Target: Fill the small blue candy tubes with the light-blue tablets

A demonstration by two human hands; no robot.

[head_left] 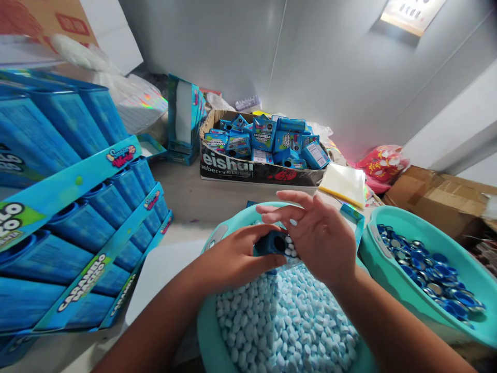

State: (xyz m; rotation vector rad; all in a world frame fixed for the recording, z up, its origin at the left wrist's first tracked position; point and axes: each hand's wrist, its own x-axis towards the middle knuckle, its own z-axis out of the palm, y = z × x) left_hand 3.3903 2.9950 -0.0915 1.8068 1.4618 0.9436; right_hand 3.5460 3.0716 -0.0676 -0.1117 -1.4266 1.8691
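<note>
My left hand is wrapped round a small blue candy tin, tilted so that its dark round opening faces my right hand. My right hand has its fingers stretched out, the palm side against the opening end. A few white candies sit between the palm and the tin, and one lies at the base of the fingers. Something clear seems to lie under them, but I cannot make out what it is. Both hands are above a turquoise tub heaped with pale blue candies.
A second turquoise basin with blue and silver lids stands at the right. Behind is a cardboard box of blue tins. Display trays full of blue tins are stacked at the left. A clear pouch lies behind my right hand.
</note>
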